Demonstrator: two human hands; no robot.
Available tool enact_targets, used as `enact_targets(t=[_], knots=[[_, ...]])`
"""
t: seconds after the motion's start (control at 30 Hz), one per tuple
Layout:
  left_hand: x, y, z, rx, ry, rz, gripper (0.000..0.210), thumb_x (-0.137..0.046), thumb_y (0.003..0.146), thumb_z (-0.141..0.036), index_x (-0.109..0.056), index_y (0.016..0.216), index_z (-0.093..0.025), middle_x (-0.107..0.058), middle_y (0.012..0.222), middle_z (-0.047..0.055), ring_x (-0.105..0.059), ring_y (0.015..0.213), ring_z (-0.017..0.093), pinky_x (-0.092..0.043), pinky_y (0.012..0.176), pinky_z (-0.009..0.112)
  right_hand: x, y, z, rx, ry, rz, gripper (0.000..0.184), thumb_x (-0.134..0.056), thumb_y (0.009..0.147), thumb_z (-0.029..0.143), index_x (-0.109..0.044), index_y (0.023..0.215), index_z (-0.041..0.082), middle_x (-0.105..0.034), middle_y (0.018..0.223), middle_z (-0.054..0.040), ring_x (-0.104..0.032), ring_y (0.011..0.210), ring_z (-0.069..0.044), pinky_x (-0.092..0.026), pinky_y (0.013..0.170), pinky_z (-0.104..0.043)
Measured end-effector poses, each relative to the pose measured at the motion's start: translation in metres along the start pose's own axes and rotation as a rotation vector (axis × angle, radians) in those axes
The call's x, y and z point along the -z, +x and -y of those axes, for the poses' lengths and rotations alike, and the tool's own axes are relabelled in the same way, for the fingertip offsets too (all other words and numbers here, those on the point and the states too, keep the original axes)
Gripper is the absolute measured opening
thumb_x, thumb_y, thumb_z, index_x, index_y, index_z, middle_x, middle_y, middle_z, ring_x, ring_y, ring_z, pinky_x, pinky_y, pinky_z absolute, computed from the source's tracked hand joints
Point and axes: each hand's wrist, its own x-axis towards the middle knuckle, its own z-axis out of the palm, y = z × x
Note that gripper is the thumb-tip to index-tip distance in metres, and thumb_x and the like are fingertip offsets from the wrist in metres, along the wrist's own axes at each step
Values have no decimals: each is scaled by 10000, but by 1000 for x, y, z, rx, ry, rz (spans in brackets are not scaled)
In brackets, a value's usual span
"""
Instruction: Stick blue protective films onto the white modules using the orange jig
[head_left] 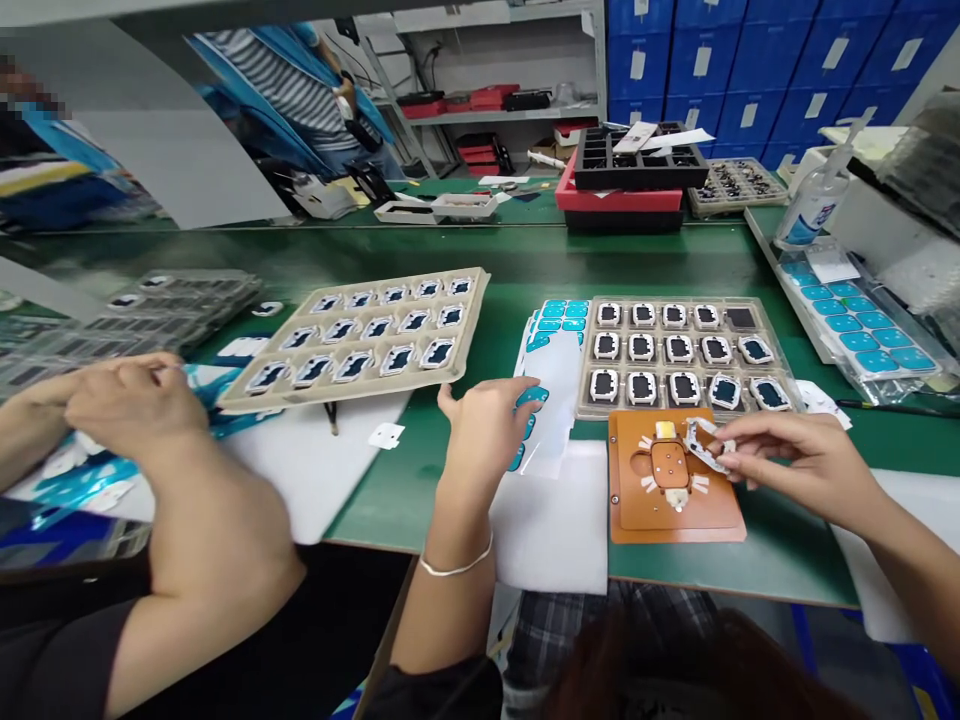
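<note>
The right hand [787,458], nearer the jig [628,512], pinches the slanted frame [694,440] by the jig's upper right edge; the left hand [486,425] is at blue stickers [529,427], grip unclear.

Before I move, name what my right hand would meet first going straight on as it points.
Likely the orange fixture, beyond the white frame your right hand holds, though height is unclear.

Jig [631,512] before tray [763,322], sheets [559,400] left of both
</note>
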Motion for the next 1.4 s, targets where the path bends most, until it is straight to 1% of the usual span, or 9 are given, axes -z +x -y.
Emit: enact_targets(t=[0.17,0.3,0.37,0.43,0.53,0.63,0.77,1.13,1.4], knots=[[-3,-4,1,-101,-102,-102,171,-636,873,-175,-737,970,-273,-776,988,71,-706,1017,324,-262,1090,712,11,4,-5,33,-125,102,200,-731,832,385,-678,811,192,-674,637,-6,-607,506,-104,-515,461,-202],[-12,-5,8,-178,-57,-150,151,-654,854,-146,-740,847,-270,-712,1201,99,-612,1192,417,-253,994,831,14,8,-8,-17,-159,276,268,-690,860,443,-643,765,197,-635,591,15,-551,477,-91,-434,433,-201],[-15,-4,13,-192,12,-209,96,-704,823,-173,-739,781,-252,-625,1342,121,-507,1283,493,-280,912,870,14,9,-9,9,-170,271,252,-696,857,453,-668,868,203,-596,580,34,-504,455,-82,-405,423,-202],[-15,-2,14,-257,12,-301,71,-723,818,-206,-728,753,-233,-628,1333,125,-525,1264,483,-389,899,796,17,9,-10,74,-200,209,284,-718,842,451,-684,991,212,-606,669,23,-481,468,-76,-407,426,-205],[-11,-3,2,-477,-213,-387,73,-663,874,-176,-713,884,-229,-730,1003,68,-693,953,258,-563,824,457,22,10,-11,156,-272,170,271,-731,834,433,-703,1018,236,-675,1061,-69,-643,740,-136,-493,509,-223],[-9,-12,-24,-779,-423,-317,229,-599,892,-76,-675,1031,-240,-693,893,16,-634,839,159,-540,772,327,25,11,-13,187,-324,226,209,-702,861,398,-709,997,239,-631,1319,-76,-647,1123,-236,-575,676,-285],[-15,-26,-51,-1027,-430,-164,263,-553,926,-92,-631,1117,-255,-709,947,12,-534,899,189,-476,845,391,23,11,-14,238,-363,262,185,-667,895,373,-711,1002,228,-683,1268,-64,-671,1123,-237,-559,915,-392],[-15,-27,-54,-1060,-366,-14,94,-590,952,-201,-626,1038,-214,-739,967,-12,-493,920,205,-398,882,393,19,9,-10,316,-459,242,223,-634,925,405,-720,975,206,-691,1240,-94,-684,1062,-242,-550,885,-421],[-17,-26,-52,-1142,-328,26,276,-556,968,-418,-661,1126,-218,-698,1171,55,-501,1083,250,-382,970,459,17,8,-10,372,-484,204,192,-629,926,350,-724,978,191,-706,1196,-102,-667,983,-230,-549,838,-411]])
